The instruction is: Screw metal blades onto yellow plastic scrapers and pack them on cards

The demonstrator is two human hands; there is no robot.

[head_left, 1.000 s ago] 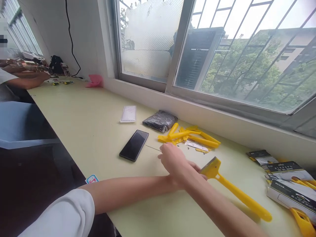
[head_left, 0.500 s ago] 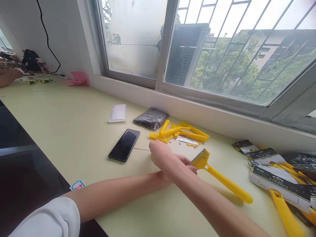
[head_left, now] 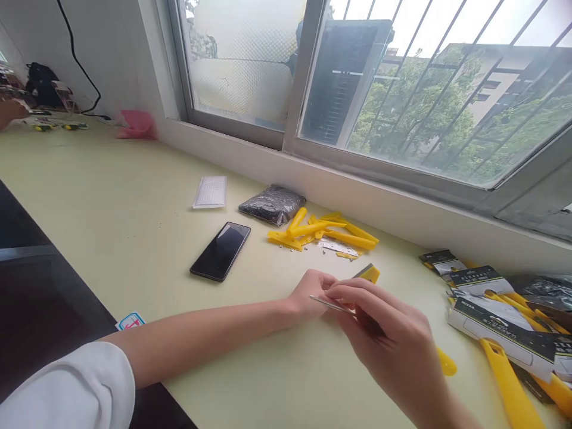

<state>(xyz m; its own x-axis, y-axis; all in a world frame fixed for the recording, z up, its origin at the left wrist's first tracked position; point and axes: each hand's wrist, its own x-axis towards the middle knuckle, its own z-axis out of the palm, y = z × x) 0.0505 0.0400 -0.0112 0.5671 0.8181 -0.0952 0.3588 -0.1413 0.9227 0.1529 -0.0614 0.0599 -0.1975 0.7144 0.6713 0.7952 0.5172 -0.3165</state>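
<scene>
My left hand (head_left: 311, 291) is closed on the head of a yellow scraper (head_left: 370, 273), just above the table. Most of the scraper is hidden behind my right hand (head_left: 391, 333); the end of its yellow handle shows past the wrist. A thin metal rod, like a screwdriver shaft (head_left: 328, 302), is pinched in my right fingers, its tip pointing left across my left hand. The rod's other end is out of sight in the palm. Beyond the hands lie several yellow scraper handles and parts (head_left: 319, 229), with small screws (head_left: 292, 249) in front of them.
A phone (head_left: 221, 251) lies left of the parts, near a white card (head_left: 211, 192) and a black plastic packet (head_left: 272, 204). Packaged scrapers (head_left: 500, 333) are heaped at right. A pink container (head_left: 136, 124) stands far left, where another person's hand (head_left: 11, 112) shows.
My right hand has drawn back from beside the yellow parts to the scraper head, and the thin metal rod now shows in its fingers. My left hand stays at the scraper.
</scene>
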